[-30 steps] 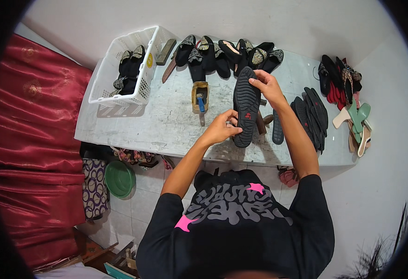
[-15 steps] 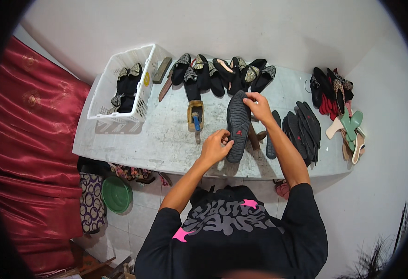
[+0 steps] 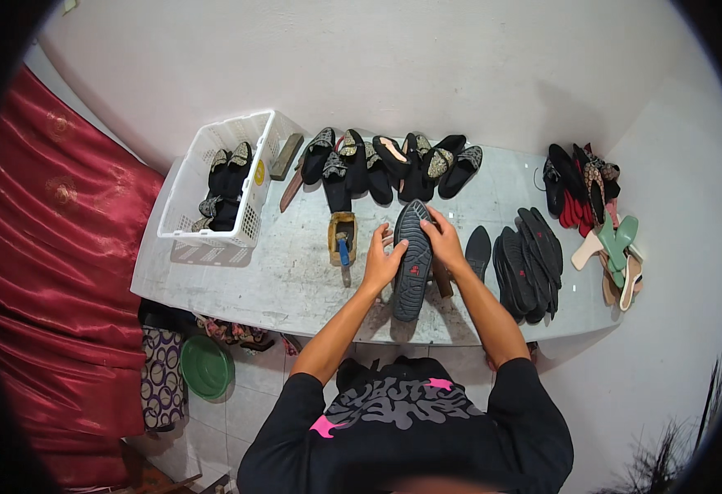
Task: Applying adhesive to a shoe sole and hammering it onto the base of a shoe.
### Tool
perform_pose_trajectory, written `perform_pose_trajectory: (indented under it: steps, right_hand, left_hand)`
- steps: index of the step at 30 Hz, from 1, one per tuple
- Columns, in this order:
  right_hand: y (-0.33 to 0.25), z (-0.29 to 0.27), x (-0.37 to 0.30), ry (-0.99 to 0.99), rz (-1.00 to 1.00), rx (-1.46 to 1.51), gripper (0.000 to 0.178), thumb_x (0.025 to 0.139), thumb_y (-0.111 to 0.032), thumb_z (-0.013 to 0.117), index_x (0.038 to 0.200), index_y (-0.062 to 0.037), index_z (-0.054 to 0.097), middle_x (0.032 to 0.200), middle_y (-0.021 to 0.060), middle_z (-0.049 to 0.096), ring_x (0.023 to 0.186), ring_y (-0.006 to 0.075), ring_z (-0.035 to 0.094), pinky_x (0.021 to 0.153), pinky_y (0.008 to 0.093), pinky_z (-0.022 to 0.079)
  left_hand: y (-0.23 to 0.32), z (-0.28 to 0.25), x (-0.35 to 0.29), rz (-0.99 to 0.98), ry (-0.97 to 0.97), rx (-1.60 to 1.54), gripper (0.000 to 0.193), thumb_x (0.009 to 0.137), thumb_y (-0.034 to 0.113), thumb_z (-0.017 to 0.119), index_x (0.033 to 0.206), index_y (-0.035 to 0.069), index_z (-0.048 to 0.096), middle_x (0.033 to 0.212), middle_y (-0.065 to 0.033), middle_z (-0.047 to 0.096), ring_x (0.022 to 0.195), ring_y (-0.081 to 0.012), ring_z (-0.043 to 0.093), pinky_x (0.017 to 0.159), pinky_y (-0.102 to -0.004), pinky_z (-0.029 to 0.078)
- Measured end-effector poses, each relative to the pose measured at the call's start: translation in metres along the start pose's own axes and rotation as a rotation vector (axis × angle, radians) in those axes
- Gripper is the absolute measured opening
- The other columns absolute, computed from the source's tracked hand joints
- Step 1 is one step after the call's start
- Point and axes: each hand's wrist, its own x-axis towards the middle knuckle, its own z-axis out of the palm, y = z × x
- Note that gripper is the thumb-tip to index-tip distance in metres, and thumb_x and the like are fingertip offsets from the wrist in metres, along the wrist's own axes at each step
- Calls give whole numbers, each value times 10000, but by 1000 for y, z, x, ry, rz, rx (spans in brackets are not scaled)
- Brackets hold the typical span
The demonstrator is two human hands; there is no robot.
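Note:
I hold a black shoe (image 3: 411,284) over the front of the table, its ridged sole with a small red mark turned up toward me. Its toe points away. My left hand (image 3: 385,257) grips the left side near the toe, thumb pressed on the sole. On the other side, my right hand (image 3: 443,237) is closed round the toe end. Whatever upper the shoe has is hidden beneath the sole. Behind it lies a brown tool (image 3: 443,284), mostly covered by shoe and arm. One loose black sole (image 3: 478,251) rests just right of my right hand.
Several black soles (image 3: 529,267) lie piled at the right. Black shoes with patterned fronts (image 3: 381,183) line the back, beside a white basket (image 3: 255,198) of shoes. A yellowish container (image 3: 333,239) holds a blue-handled brush (image 3: 343,251). Green shoe parts (image 3: 622,239) sit far right.
My left hand has slid up the shoe toward the toe, and the shoe's toe has come nearer to me. The whole scene sits lower in view as my head tilted.

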Motion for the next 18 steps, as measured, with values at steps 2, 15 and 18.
perform_pose_trajectory:
  steps: [2, 15, 18]
  right_hand:
    - [-1, 9, -6, -4, 10, 67, 499, 885, -167, 618, 1330, 14, 479, 1179, 144, 609, 1041, 177, 577, 905, 293, 441]
    - [-26, 30, -27, 77, -80, -1, 558, 886, -144, 556, 1399, -17, 377, 1210, 188, 591, 1074, 224, 588, 929, 310, 431]
    - [-29, 30, -28, 75, -116, -49, 564, 885, -140, 553, 1404, -18, 369, 1209, 192, 591, 1071, 227, 591, 928, 312, 431]
  left_hand:
    - [-4, 6, 10, -34, -7, -134, 677, 860, 232, 671, 1379, -15, 314, 1240, -181, 509, 1145, -244, 519, 917, -363, 443]
    - [10, 21, 20, 58, -58, -195, 493, 976, 192, 483, 1408, -2, 348, 1280, -149, 523, 1124, -181, 512, 975, -293, 382]
    - [12, 22, 19, 69, -46, -194, 476, 981, 181, 468, 1405, -5, 355, 1270, -151, 529, 1120, -181, 513, 974, -293, 379]
